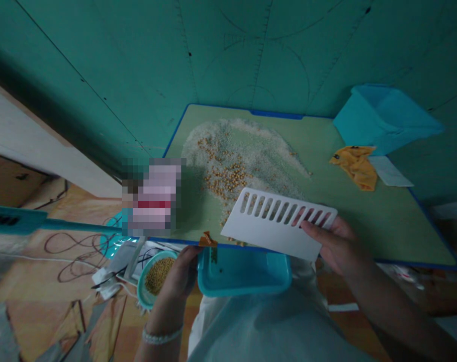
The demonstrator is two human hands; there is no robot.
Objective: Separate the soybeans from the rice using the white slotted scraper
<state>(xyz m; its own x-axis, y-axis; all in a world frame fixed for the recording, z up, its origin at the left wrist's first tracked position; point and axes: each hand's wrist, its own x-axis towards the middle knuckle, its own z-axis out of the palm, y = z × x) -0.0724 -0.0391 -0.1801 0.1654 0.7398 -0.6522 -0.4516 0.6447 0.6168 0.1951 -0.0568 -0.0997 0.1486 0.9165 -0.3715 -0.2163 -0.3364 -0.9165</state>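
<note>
My right hand (336, 246) grips a white slotted plastic scraper (277, 221) by its right end, held tilted over the near edge of a green board (364, 201). My left hand (181, 274) holds the left rim of a teal rectangular tray (243, 274) just below the board's near edge. A spread of white grains mixed with yellow-brown seeds (232, 161) covers the board's left middle, just beyond the scraper. A few seeds lie inside the tray.
A small teal bowl of yellowish seeds (156, 276) sits left of my left hand. A blue box (382, 118), a yellow cloth (358, 163) and a white paper (388, 171) lie at the board's far right. Cables (73, 251) trail across the floor at left.
</note>
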